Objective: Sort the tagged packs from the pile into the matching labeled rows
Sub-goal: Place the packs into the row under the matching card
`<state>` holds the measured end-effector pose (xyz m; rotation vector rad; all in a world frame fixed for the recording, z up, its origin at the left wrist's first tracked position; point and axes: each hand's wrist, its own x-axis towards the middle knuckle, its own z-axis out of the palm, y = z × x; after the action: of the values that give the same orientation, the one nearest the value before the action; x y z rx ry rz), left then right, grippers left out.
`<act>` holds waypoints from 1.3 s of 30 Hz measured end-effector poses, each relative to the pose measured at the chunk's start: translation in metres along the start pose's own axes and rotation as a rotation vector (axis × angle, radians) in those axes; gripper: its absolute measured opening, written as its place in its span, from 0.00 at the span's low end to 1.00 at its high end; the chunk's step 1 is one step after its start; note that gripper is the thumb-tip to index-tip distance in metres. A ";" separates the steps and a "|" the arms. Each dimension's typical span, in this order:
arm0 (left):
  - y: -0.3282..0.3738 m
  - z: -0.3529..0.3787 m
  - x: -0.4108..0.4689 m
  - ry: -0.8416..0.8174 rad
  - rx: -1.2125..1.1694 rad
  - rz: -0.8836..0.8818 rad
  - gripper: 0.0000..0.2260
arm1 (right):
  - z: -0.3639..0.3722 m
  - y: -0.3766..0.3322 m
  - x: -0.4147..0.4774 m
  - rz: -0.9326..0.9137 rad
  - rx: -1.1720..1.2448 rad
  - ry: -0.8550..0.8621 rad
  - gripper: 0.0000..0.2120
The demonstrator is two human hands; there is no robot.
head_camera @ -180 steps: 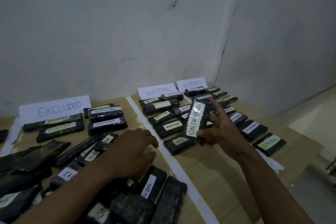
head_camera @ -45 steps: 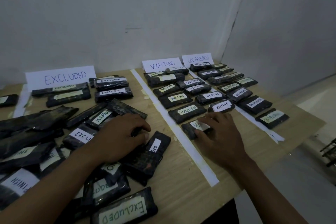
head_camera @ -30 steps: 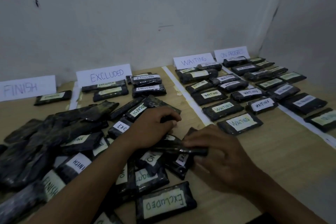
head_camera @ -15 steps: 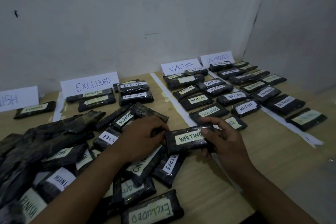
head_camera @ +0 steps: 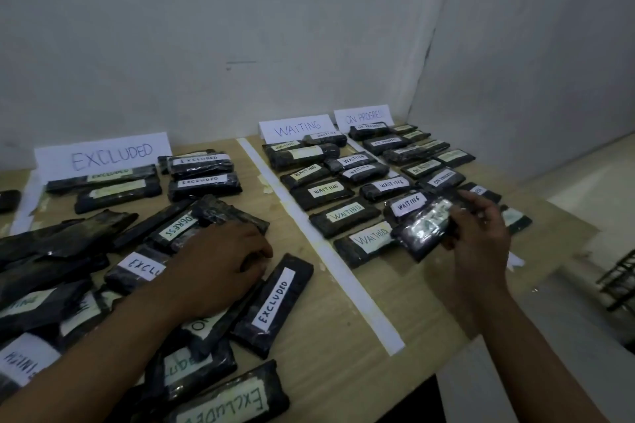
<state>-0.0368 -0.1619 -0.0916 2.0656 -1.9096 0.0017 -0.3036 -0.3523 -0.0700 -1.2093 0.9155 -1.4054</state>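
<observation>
My right hand [head_camera: 479, 237] grips a black pack tagged WAITING [head_camera: 426, 232], held tilted just above the near end of the WAITING row [head_camera: 338, 215]. Its tag is blurred by glare. My left hand [head_camera: 220, 264] lies palm down on the pile [head_camera: 68, 271] of black tagged packs at the left, fingers curled over packs, holding nothing that I can see. A pack tagged EXCLUDED [head_camera: 273, 302] lies right of that hand. Paper signs read EXCLUDED [head_camera: 110, 154], WAITING [head_camera: 297, 129] and ON PROGRESS [head_camera: 364, 117].
White tape strips [head_camera: 323, 247] divide the wooden table [head_camera: 405, 306] into columns. The ON PROGRESS row [head_camera: 429, 165] runs along the right side. White walls meet in a corner behind. The table's edge is close on the right and front; a dark rack [head_camera: 618, 282] stands beyond.
My right hand has carried the WAITING pack from the pile to the right, over the near end of the WAITING row. My left hand stays on the pile.
</observation>
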 end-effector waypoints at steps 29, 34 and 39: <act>-0.002 0.002 -0.002 -0.023 0.036 -0.030 0.21 | -0.014 0.041 0.017 -0.267 -1.181 -0.112 0.16; -0.002 -0.001 -0.004 -0.032 0.022 -0.037 0.19 | 0.003 0.029 -0.025 -0.540 -1.042 -0.217 0.06; -0.001 -0.006 -0.005 -0.055 -0.003 -0.050 0.16 | 0.035 0.027 -0.081 -0.672 -0.794 -0.863 0.07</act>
<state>-0.0353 -0.1553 -0.0873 2.1316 -1.8878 -0.0708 -0.2663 -0.2757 -0.1047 -2.6257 0.4257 -0.7734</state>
